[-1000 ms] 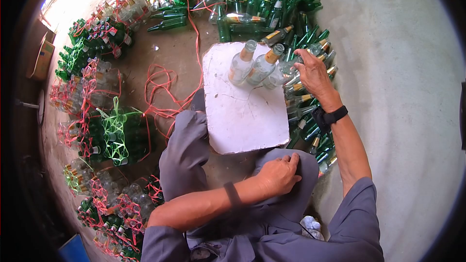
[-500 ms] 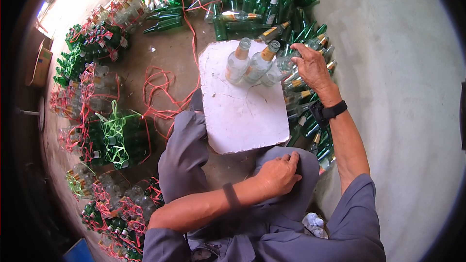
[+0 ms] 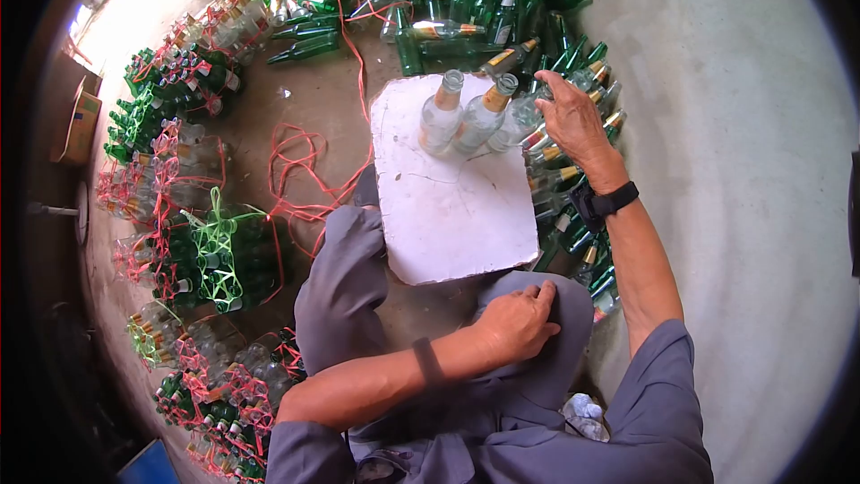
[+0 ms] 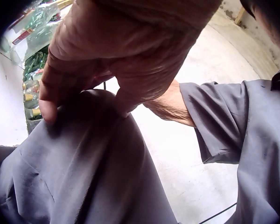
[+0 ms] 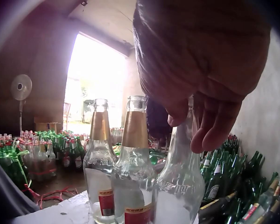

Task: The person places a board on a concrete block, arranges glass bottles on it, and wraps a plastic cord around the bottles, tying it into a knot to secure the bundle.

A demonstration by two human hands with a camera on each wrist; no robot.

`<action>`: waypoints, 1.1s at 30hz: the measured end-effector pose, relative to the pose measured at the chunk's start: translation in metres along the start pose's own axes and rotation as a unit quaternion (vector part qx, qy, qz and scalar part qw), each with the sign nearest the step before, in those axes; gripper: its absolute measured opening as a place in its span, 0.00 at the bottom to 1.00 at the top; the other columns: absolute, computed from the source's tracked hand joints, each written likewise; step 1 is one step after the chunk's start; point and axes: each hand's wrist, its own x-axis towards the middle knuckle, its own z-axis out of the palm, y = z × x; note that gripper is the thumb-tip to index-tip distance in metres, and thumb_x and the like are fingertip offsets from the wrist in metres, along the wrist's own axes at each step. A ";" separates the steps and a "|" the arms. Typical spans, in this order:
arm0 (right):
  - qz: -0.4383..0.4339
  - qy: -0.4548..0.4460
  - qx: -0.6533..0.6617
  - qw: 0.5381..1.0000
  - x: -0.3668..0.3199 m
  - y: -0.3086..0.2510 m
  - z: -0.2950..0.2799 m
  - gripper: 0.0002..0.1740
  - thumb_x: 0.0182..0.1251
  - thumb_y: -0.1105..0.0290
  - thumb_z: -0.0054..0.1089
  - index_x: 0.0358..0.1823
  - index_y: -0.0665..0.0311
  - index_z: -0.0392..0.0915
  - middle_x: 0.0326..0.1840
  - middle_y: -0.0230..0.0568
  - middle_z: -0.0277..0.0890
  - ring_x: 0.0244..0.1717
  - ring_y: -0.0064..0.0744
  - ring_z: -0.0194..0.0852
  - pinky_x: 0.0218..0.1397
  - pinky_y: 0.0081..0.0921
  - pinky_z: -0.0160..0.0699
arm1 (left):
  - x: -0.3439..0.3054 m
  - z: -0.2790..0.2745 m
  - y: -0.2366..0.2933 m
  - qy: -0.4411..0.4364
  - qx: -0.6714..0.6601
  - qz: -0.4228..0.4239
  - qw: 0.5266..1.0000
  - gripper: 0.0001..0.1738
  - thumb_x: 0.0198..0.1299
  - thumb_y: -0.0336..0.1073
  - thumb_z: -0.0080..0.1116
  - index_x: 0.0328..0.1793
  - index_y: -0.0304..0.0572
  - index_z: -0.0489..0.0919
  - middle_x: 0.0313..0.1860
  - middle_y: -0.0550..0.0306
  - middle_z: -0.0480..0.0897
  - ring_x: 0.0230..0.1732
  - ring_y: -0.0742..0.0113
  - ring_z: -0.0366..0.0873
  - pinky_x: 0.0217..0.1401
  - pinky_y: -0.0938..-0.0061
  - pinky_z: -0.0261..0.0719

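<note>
My right hand (image 3: 575,124) holds the neck of a clear glass bottle (image 5: 178,186), thumb on one side and fingers on the other. The bottle stands at the far right edge of a white board (image 3: 457,215), its mouth hidden by the hand. Beside it on the board are two more clear bottles, a middle one (image 3: 482,121) and a left one (image 3: 438,125), upright with gold neck labels; red labels show low on them in the right wrist view. My left hand (image 3: 518,323) rests on the grey-trousered knee (image 4: 91,154), fingers relaxed and holding nothing.
Loose green bottles (image 3: 488,4) lie heaped behind the board and along its right side, by a pale wall (image 3: 717,170). Bundles of bottles tied with red and green string (image 3: 215,251) line the left. Tangled red string (image 3: 300,161) lies on the floor.
The right hand has shifted slightly, and the bottle under it now stands closer to the middle one. Its index finger is straighter. The left hand stays on the knee.
</note>
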 end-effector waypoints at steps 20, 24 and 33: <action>0.060 0.041 0.059 0.996 -0.008 0.018 0.015 0.35 0.65 0.67 0.67 0.72 0.62 0.62 0.40 0.61 0.81 0.33 0.46 0.82 0.46 0.37 0.80 | 0.002 0.001 0.000 -0.010 0.014 0.001 1.000 0.39 0.62 0.45 0.62 0.70 0.22 0.64 0.52 0.28 0.80 0.49 0.36 0.81 0.51 0.54 0.80; 0.114 0.011 0.081 0.990 -0.008 0.018 0.012 0.40 0.62 0.64 0.70 0.73 0.62 0.61 0.54 0.66 0.78 0.44 0.52 0.82 0.54 0.40 0.80 | 0.002 0.003 0.000 -0.009 0.016 0.001 1.000 0.39 0.63 0.45 0.61 0.70 0.22 0.63 0.53 0.28 0.80 0.51 0.36 0.81 0.53 0.55 0.81; 0.113 0.016 0.083 0.990 -0.013 0.026 0.018 0.42 0.61 0.63 0.72 0.74 0.62 0.61 0.58 0.64 0.78 0.36 0.38 0.85 0.50 0.33 0.82 | 0.003 0.000 0.003 -0.017 0.015 0.000 1.000 0.39 0.62 0.45 0.62 0.70 0.23 0.64 0.53 0.28 0.80 0.50 0.36 0.81 0.52 0.55 0.81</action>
